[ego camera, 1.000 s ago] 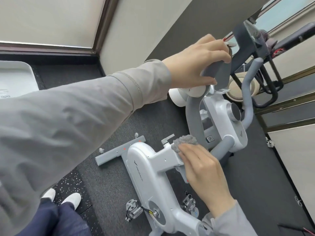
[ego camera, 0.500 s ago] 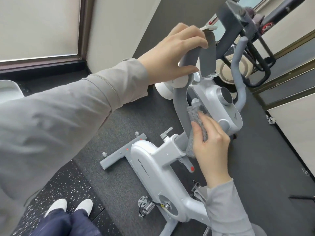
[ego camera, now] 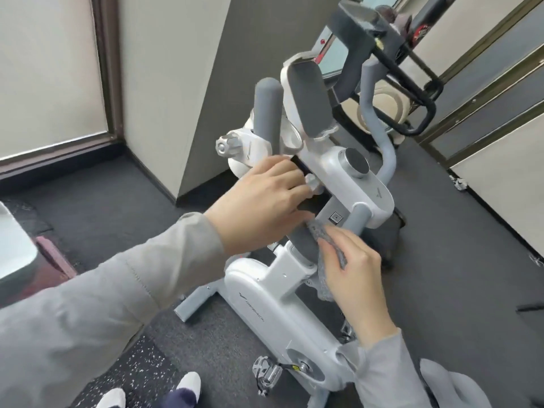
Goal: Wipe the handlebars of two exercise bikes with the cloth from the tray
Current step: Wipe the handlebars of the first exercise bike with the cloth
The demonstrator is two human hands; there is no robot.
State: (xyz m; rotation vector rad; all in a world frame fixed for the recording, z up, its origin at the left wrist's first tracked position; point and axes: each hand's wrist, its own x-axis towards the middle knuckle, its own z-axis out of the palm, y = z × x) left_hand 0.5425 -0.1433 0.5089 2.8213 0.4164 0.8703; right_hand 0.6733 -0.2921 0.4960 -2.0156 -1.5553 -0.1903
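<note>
A white exercise bike (ego camera: pixel 259 293) stands in front of me, with grey padded handlebars (ego camera: pixel 266 113) rising from its white console. My left hand (ego camera: pixel 262 201) lies on the left handlebar tube low down, fingers curled over it beside the console. My right hand (ego camera: pixel 353 272) presses a grey cloth (ego camera: pixel 321 234) against the lower end of that same tube, just above the stem. Part of the cloth hangs down under my palm. A second bike with dark handlebars (ego camera: pixel 412 63) stands behind the first.
A white tray's edge (ego camera: pixel 11 245) shows at the far left. The grey wall corner (ego camera: pixel 188 113) is close behind the bike. The bike's pedal (ego camera: pixel 268 372) and front foot (ego camera: pixel 194 304) sit on the dark floor near my white shoes (ego camera: pixel 188 387).
My left hand left the top of the handlebar and dropped to its lower part. My right hand slid the cloth down the tube toward the stem. The view shifted right.
</note>
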